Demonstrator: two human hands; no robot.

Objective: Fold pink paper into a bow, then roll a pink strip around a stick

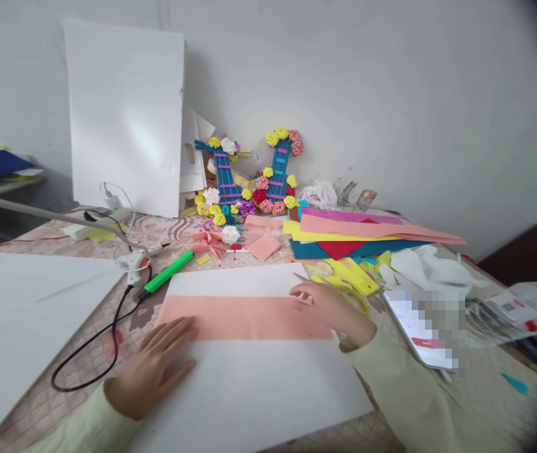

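The pink paper strip (pixel 244 318) lies across the white board (pixel 259 390), with the left hand (pixel 155 365) flat on its 9 o'clock end and the right hand (pixel 332 308) on its 3 o'clock end, both open and gripping nothing. Pressing evenly outward from the middle should keep it smooth and square.

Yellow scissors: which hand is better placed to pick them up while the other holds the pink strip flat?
Right, probably. The right hand rests on the right end of the pink strip, with the yellow scissors just beyond it. The left hand lies flat on the strip's left end, far across the white board.
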